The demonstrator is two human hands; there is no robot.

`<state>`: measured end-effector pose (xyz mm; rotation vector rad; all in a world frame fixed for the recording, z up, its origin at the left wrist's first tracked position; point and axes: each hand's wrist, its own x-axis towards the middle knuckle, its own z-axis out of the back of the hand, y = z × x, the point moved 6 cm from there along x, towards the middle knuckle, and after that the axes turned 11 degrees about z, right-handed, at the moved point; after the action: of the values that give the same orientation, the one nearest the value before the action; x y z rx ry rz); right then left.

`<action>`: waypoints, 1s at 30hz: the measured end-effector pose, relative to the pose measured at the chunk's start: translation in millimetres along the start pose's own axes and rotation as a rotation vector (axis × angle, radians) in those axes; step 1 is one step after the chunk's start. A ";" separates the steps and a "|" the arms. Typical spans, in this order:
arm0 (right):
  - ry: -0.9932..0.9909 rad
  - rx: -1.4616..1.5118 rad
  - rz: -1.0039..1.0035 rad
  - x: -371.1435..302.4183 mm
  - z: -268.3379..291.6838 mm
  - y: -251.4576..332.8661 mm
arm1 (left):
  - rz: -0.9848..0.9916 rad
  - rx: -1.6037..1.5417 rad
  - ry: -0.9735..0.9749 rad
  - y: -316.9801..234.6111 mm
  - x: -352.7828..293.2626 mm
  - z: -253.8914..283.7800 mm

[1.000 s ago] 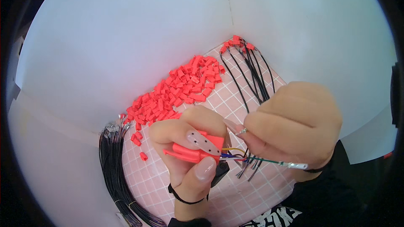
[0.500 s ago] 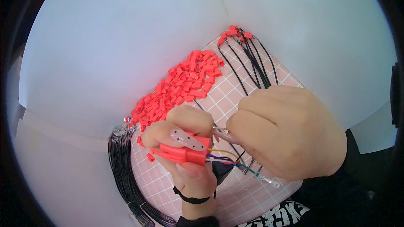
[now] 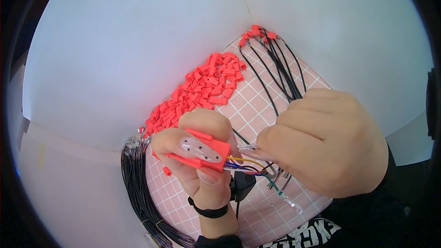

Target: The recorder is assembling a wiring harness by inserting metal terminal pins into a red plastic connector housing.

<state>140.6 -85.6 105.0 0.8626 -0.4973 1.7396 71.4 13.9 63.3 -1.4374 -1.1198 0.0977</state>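
1. Surface: a white table [image 3: 138, 41] with a pink grid mat [image 3: 257, 105] laid across its near part.
2. On the mat: a heap of loose red housings [image 3: 202, 89]; a fan of black leads [image 3: 275, 69] already capped in red at their far ends; a thick bundle of bare black wires [image 3: 138, 188] along the mat's left edge.
3. Left hand [image 3: 202, 156]: closed on a red connector [image 3: 202, 149], pinched between thumb and forefinger and held above the mat. Coloured wires [image 3: 243, 163] (yellow, blue, red, green) leave its right end.
4. Right hand [image 3: 321, 142]: fingers bunched, tips pinched on a small metal terminal [image 3: 245, 147] just beside the connector's open end. The two hands nearly touch.
5. Judged step: seating a terminal into the connector.
6. Advice: keep the connector steady with its open end toward the right hand. Line the terminal up straight with its cavity before pushing. Grip close to the metal tip so the wire does not buckle. Hold the seated wires clear of the entry.
7. Not determinable: which cavity is targeted.
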 end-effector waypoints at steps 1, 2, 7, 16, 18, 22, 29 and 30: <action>0.030 -0.023 0.014 -0.5 0.0 -0.1 | 0.001 -0.001 0.001 0.6 0.1 -0.5; 0.061 -0.046 0.029 -0.9 0.3 -0.4 | -0.008 -0.005 -0.001 0.8 0.1 -0.5; 0.119 -0.028 -0.005 9.1 9.1 0.3 | 0.013 -0.026 -0.013 1.6 1.4 -1.2; -0.185 -0.051 0.002 3.1 12.8 2.7 | -0.015 -0.048 0.004 3.8 -1.8 -0.4; -0.196 0.021 -0.047 6.1 12.9 1.7 | -0.061 -0.003 0.025 2.8 -2.1 0.6; -0.033 -0.134 0.044 -5.9 8.3 7.6 | -0.011 -0.023 0.081 5.3 -0.2 -4.6; -0.044 -0.064 0.052 -5.3 4.4 3.5 | 0.189 0.068 0.025 10.4 1.5 1.7; -0.031 -0.068 0.040 -8.4 5.5 2.8 | 0.210 0.051 0.028 13.2 0.9 -1.1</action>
<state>141.0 -95.7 102.5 0.8371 -0.5946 1.7379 79.9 16.6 53.4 -1.5031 -0.9348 0.2514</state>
